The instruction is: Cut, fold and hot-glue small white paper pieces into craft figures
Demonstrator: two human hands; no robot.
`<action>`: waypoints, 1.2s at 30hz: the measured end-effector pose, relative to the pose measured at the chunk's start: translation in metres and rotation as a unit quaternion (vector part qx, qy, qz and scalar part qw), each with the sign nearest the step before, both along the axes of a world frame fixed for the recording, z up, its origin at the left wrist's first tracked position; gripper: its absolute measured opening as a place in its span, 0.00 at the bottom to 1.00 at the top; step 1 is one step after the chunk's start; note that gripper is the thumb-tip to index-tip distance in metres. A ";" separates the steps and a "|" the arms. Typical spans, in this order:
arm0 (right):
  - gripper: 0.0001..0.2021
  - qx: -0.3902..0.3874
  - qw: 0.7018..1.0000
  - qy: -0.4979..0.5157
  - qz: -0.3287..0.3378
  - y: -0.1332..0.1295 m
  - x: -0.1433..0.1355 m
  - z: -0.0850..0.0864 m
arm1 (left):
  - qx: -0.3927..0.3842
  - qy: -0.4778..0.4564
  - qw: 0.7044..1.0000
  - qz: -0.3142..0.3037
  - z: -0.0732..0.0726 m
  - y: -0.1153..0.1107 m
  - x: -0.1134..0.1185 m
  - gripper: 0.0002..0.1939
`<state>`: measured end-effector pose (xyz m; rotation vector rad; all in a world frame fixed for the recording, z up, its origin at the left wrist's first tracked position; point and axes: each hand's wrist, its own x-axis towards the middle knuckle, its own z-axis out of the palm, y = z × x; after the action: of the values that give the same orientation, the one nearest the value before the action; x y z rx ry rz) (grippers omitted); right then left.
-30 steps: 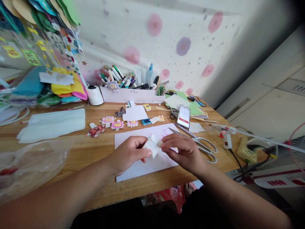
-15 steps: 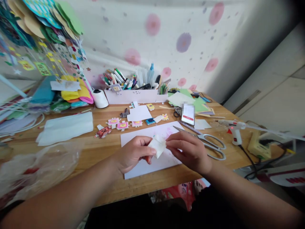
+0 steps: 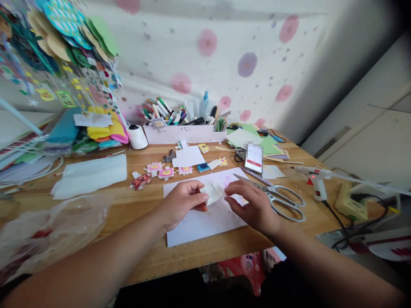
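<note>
A small folded piece of white paper (image 3: 213, 193) is held up over a larger white sheet (image 3: 189, 233). My left hand (image 3: 183, 201) pinches its left side between thumb and fingers. At its right edge, my right hand (image 3: 252, 203) has thumb and fingertips close together on the paper; the exact contact is partly hidden. Large grey-handled scissors (image 3: 287, 208) lie just beyond the right hand. Behind the sheet are several small coloured paper figures, among them a pink one (image 3: 166, 173) and a red one (image 3: 140, 182).
A white glue gun (image 3: 317, 182) with a lit red light stands at right, its cord trailing down. A phone (image 3: 253, 159) rests behind the scissors. Pens fill a white box (image 3: 178, 134) at the back. White sheets (image 3: 90, 174) and a clear plastic bag (image 3: 61, 231) lie left.
The folded paper has turned flatter and more sideways between my hands. My right thumb now shows more clearly apart from the palm. The whole view has shifted slightly.
</note>
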<state>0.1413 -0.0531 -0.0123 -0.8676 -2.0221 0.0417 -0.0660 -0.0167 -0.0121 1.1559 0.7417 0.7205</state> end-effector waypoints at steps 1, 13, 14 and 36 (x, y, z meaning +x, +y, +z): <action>0.11 0.006 1.000 -0.005 0.001 0.000 0.000 -0.001 | -0.008 -0.003 1.000 -0.007 0.001 -0.001 0.000 0.08; 0.12 0.098 0.993 -0.072 0.012 -0.007 0.004 0.003 | -0.050 -0.091 0.994 0.028 0.003 -0.002 0.001 0.08; 0.12 0.096 0.993 -0.067 0.016 -0.008 0.003 0.003 | -0.040 -0.089 0.995 0.034 0.003 -0.002 0.001 0.07; 0.17 0.018 0.999 -0.030 0.041 -0.016 -0.012 0.002 | 0.161 -0.029 0.985 0.053 0.007 -0.012 0.003 0.07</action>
<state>0.1290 -0.0687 -0.0099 -0.7714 -2.1068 0.0248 -0.0625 -0.0283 -0.0046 1.3883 0.6564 0.9854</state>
